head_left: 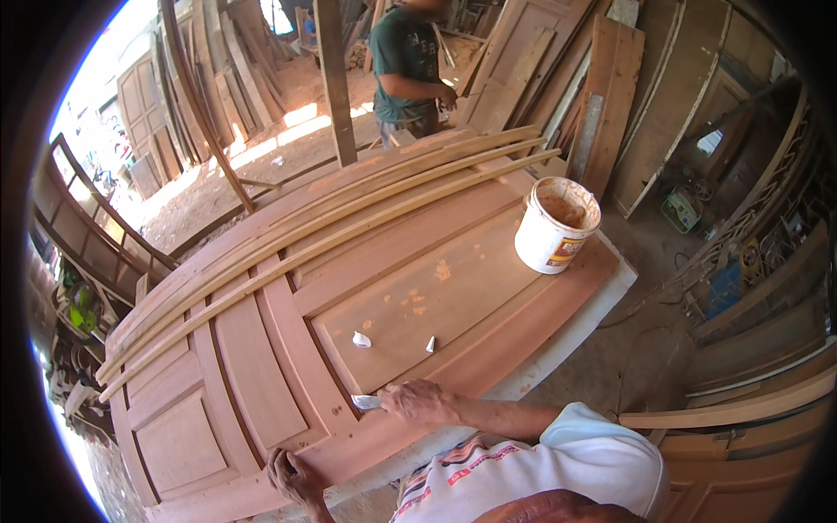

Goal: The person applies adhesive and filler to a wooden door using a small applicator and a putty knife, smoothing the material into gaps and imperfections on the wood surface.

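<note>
A reddish-brown panelled wooden door (384,314) lies flat before me. Close to its near edge, my right hand (417,402) is closed on a putty knife (366,402); the pale blade is over the door's frame, near small dark spots. My left hand (295,478) rests with bent fingers on the door's near edge, farther left. On the panel beyond my right hand lie a small white lump (362,340) and a small white cone-shaped piece (431,344). Orange-brown filler patches (418,305) mark that panel. At the door's right end stands a white bucket (542,242), smeared inside with brownish paste.
Long wooden strips (349,228) lie along the door's far side. Beyond it a person in a dark green shirt (406,70) stands by a wooden post (335,87). Boards and door panels (602,105) lean at the back right. A green machine (683,212) sits on the floor.
</note>
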A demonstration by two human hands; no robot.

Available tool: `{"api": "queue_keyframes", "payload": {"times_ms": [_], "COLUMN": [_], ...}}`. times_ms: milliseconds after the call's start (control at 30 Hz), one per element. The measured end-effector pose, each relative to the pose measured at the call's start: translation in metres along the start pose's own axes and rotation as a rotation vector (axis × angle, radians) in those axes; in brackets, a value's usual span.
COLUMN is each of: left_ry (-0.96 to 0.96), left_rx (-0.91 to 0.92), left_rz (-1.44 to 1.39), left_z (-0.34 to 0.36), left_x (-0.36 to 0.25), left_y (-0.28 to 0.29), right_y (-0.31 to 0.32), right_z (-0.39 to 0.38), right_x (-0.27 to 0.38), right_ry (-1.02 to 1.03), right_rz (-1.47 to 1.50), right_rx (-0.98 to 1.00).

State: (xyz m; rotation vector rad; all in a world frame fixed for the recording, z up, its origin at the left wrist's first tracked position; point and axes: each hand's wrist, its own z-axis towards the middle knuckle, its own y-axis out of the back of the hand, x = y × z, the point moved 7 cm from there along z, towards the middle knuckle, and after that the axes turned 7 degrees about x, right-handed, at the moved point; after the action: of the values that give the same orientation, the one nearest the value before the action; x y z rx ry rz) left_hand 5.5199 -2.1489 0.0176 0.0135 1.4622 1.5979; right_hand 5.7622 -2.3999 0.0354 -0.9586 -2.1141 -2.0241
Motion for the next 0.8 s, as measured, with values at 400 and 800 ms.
{"api": "queue_keyframes", "payload": {"times_ms": [400,800], "left_ry": [0.004,0.037], "left_rx": [-0.032,-0.035], "left_rz": [-0.005,-0.064], "left_z": [0.000,-0.001], "left_x": [-0.001,0.014], "left_y": [0.002,-0.001], "right_y": [0.011,0.004], "right_z": [0.018,0.020], "right_x": [0.001,-0.016], "right_ry": [0.257,0.190], "right_rz": [-0.166,0.146], "right_rx": [0.127,0.182]}}
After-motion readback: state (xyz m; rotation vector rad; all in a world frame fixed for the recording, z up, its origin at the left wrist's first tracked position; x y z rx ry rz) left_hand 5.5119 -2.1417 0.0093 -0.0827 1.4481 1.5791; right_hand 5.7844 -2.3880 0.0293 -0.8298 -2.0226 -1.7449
